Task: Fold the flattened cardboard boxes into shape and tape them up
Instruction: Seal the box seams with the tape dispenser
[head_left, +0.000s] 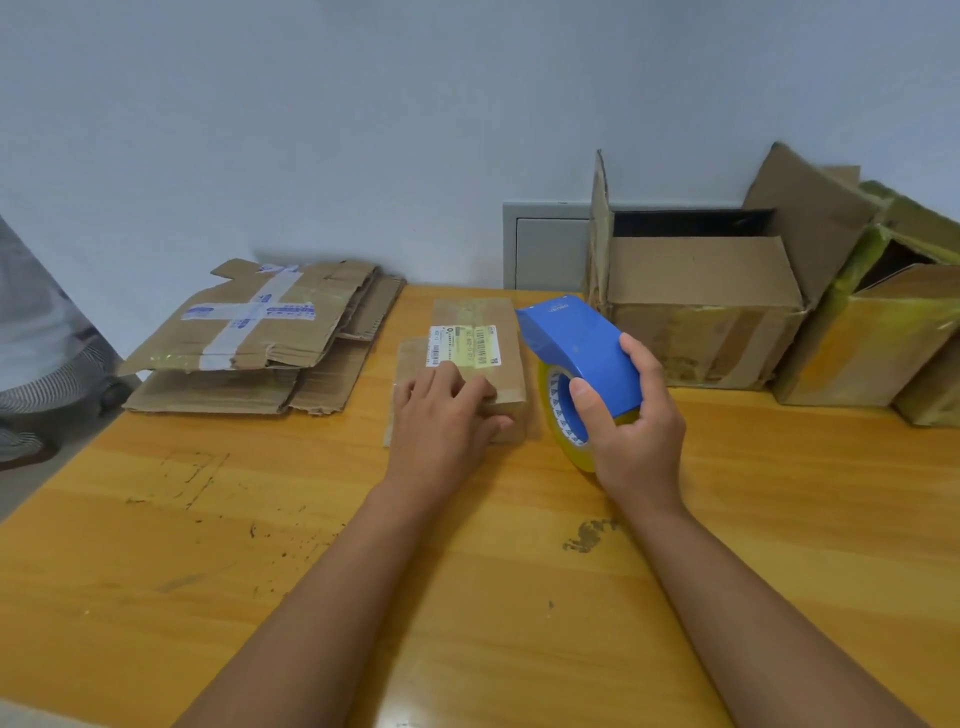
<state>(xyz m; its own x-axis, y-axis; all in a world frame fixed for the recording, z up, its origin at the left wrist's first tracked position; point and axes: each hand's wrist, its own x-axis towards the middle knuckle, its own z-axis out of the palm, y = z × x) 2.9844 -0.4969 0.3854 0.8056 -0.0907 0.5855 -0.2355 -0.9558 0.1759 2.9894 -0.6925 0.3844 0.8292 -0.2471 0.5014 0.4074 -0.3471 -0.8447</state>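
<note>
Left hand (449, 415) flat, fingers straight, pressing small cardboard box (480, 353) on the table (208, 545); right hand (631, 415) just beside it, gripping blue tape dispenser (576, 348); flattened cardboard stack (260, 338) beyond left hand; possibly taped open boxes (701, 306) behind right hand

One view only: the head camera, worn by the person, looks forward and down across the counter (779, 545) toward the wall (363, 130) behind it. The lens is wide-angle; straight edges bow near the frame borders. Both forearms enter from the bottom edge, with the left hand (441, 421) and right hand (631, 415) near frame center at close range. No second view exists, so no overlap applies.
</note>
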